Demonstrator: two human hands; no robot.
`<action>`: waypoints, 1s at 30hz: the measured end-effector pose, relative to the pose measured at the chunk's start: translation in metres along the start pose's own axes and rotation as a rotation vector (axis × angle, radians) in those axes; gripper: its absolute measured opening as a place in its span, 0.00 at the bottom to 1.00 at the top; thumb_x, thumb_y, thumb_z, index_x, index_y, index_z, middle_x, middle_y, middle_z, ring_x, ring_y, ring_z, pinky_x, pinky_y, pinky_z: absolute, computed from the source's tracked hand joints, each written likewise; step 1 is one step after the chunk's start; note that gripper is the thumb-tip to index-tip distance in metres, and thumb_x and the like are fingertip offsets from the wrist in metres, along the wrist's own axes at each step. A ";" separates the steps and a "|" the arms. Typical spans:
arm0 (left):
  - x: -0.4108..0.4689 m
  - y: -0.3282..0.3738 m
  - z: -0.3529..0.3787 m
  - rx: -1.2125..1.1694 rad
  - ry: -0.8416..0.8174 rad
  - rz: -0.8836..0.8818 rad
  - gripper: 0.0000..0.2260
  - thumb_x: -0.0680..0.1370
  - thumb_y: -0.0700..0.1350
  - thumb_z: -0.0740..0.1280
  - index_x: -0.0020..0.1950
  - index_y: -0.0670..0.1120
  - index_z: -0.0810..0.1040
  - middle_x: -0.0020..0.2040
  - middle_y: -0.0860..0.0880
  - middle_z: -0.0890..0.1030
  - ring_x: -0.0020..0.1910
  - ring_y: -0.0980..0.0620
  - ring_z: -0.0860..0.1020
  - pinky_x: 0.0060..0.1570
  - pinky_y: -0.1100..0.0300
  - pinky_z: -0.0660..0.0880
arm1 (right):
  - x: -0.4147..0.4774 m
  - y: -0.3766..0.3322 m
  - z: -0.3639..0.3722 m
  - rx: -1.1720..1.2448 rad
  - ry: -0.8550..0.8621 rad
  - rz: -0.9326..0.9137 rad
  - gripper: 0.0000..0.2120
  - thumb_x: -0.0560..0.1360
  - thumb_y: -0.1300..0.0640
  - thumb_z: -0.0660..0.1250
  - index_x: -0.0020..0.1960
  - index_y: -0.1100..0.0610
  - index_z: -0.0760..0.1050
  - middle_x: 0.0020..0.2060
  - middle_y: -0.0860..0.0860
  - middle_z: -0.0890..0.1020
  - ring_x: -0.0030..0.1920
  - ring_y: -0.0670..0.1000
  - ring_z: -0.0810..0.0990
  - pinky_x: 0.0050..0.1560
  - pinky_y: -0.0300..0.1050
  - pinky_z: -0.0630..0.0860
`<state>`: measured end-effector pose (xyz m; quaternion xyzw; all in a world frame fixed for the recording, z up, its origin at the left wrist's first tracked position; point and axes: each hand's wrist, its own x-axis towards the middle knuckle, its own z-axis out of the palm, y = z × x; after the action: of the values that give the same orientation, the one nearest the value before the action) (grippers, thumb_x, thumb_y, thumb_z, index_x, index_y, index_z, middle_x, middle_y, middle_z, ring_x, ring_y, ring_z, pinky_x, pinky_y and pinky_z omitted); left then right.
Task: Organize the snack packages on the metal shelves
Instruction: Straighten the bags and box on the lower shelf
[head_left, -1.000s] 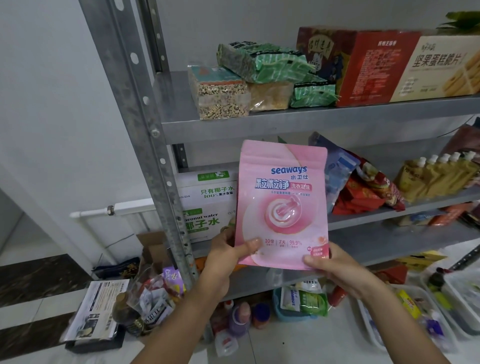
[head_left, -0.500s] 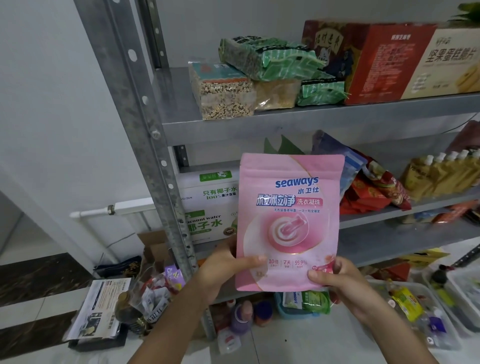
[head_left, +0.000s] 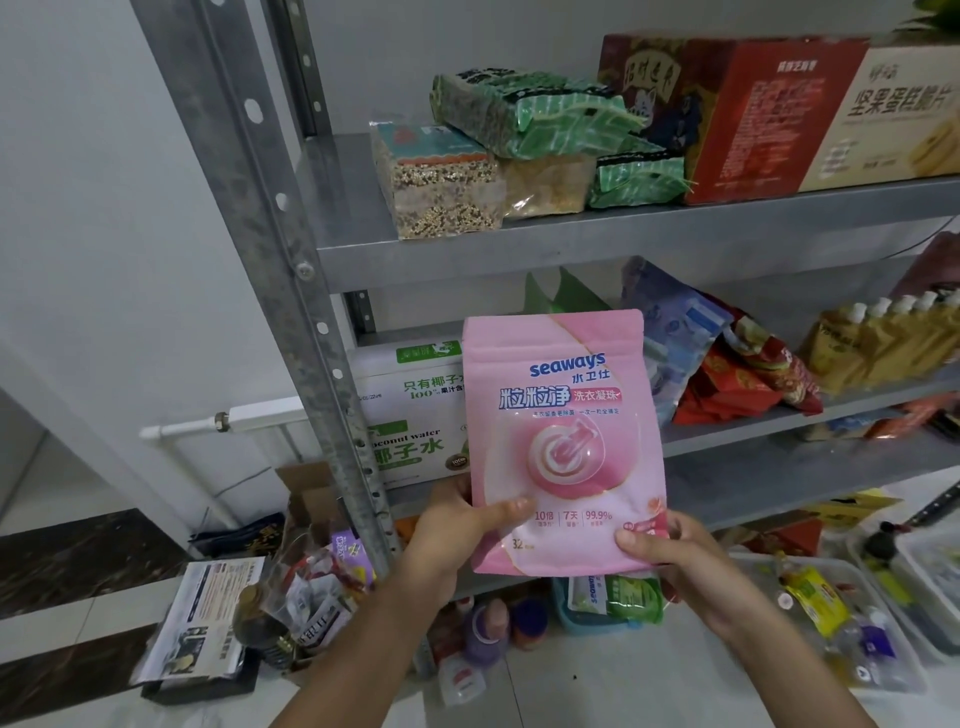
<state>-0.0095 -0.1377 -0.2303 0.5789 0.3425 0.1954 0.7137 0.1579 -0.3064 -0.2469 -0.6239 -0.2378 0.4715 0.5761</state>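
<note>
A pink seaways pouch (head_left: 563, 431) stands upright in front of the metal shelves (head_left: 597, 249), held by both hands at its bottom corners. My left hand (head_left: 457, 535) pinches the lower left corner, thumb on the front. My right hand (head_left: 670, 551) pinches the lower right corner. On the top shelf lie green packages (head_left: 530, 111), a grain block (head_left: 441, 182) and a red box (head_left: 753, 114). The middle shelf carries a coconut water box (head_left: 410, 410), red snack bags (head_left: 737, 379) and yellow pouches (head_left: 883, 343).
A perforated steel upright (head_left: 280, 249) stands left of the pouch. On the floor lie a tray with papers (head_left: 202, 634), a bag of clutter (head_left: 311, 597), bottles (head_left: 483, 634), a blue basket (head_left: 608, 603) and clear bins (head_left: 841, 623).
The pouch and both hands have sunk slightly lower in front of the shelves and come closer to me. The grip on both corners is the same.
</note>
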 end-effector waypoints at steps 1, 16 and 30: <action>0.000 0.000 0.001 0.003 0.014 -0.007 0.15 0.65 0.42 0.80 0.49 0.44 0.83 0.44 0.42 0.86 0.49 0.31 0.81 0.47 0.40 0.74 | -0.001 -0.002 0.000 -0.016 -0.010 0.002 0.45 0.45 0.43 0.84 0.57 0.64 0.79 0.51 0.58 0.85 0.52 0.57 0.84 0.53 0.48 0.79; -0.004 0.003 0.012 -0.090 -0.140 -0.118 0.23 0.64 0.44 0.76 0.58 0.40 0.80 0.47 0.44 0.86 0.46 0.45 0.85 0.41 0.57 0.81 | -0.011 -0.010 -0.005 0.015 0.087 -0.128 0.41 0.39 0.52 0.84 0.50 0.63 0.78 0.40 0.56 0.86 0.37 0.50 0.85 0.30 0.37 0.78; 0.007 -0.004 0.021 -0.126 0.109 0.052 0.07 0.78 0.45 0.67 0.56 0.47 0.79 0.45 0.50 0.86 0.45 0.51 0.85 0.41 0.59 0.81 | -0.017 -0.017 0.012 -0.158 0.289 -0.222 0.23 0.81 0.45 0.50 0.47 0.54 0.80 0.36 0.46 0.86 0.38 0.44 0.84 0.37 0.35 0.76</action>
<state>0.0096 -0.1484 -0.2339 0.5299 0.3528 0.2665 0.7237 0.1438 -0.3107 -0.2246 -0.6984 -0.2565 0.2906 0.6018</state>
